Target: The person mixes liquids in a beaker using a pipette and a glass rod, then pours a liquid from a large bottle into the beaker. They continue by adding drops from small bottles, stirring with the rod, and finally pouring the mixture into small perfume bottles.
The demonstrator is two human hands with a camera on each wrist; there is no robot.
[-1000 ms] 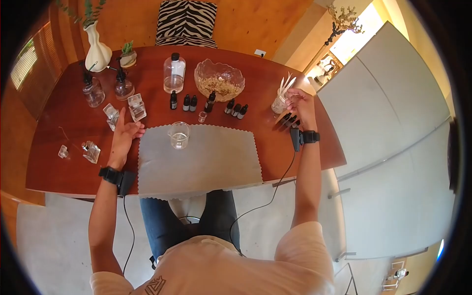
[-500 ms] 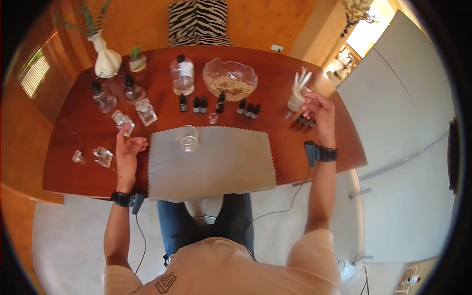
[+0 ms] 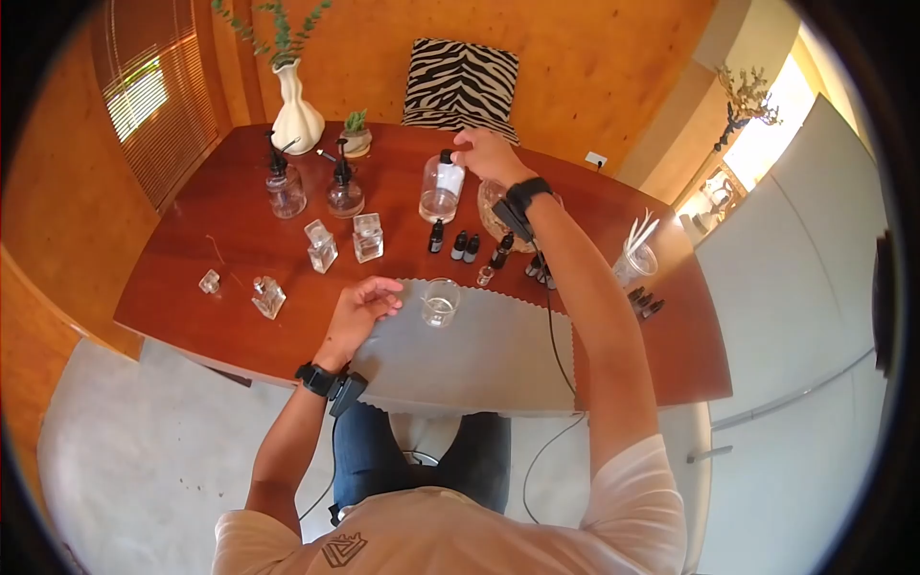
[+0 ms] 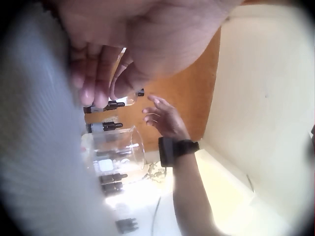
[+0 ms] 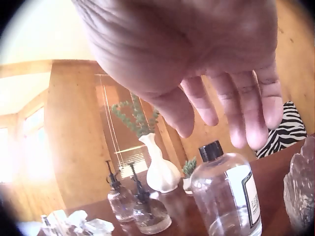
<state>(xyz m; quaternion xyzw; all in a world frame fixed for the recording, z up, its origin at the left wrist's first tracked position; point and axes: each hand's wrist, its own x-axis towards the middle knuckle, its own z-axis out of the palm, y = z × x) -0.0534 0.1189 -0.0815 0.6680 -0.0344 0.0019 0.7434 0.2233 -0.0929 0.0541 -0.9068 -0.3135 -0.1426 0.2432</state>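
My right hand [image 3: 491, 155] is close above the clear bottle [image 3: 438, 196] with a black cap, its fingers spread and nothing between them. In the right wrist view a gap shows between those fingertips and the black cap [image 5: 211, 151]. A white label [image 5: 243, 194] covers part of this bottle, which has some liquid in the bottom. My left hand [image 3: 362, 316] hovers by the left edge of the grey mat [image 3: 498, 359], fingers loosely bent and holding nothing. Right of it, a glass beaker [image 3: 441, 305] stands on the mat.
Small black dropper bottles [image 3: 436, 237] line the back of the mat. A glass bowl [image 3: 494, 206] is partly hidden behind my right wrist. Square glass bottles [image 3: 368, 240], pump bottles [image 3: 286, 195] and a white vase [image 3: 298, 120] stand at left. A jar of white strips [image 3: 635, 261] is at right.
My right hand has left the jar of white strips and swung left to the black-capped bottle. The left hand has shifted away from the square glass bottles, nearer the beaker. The head view has turned.
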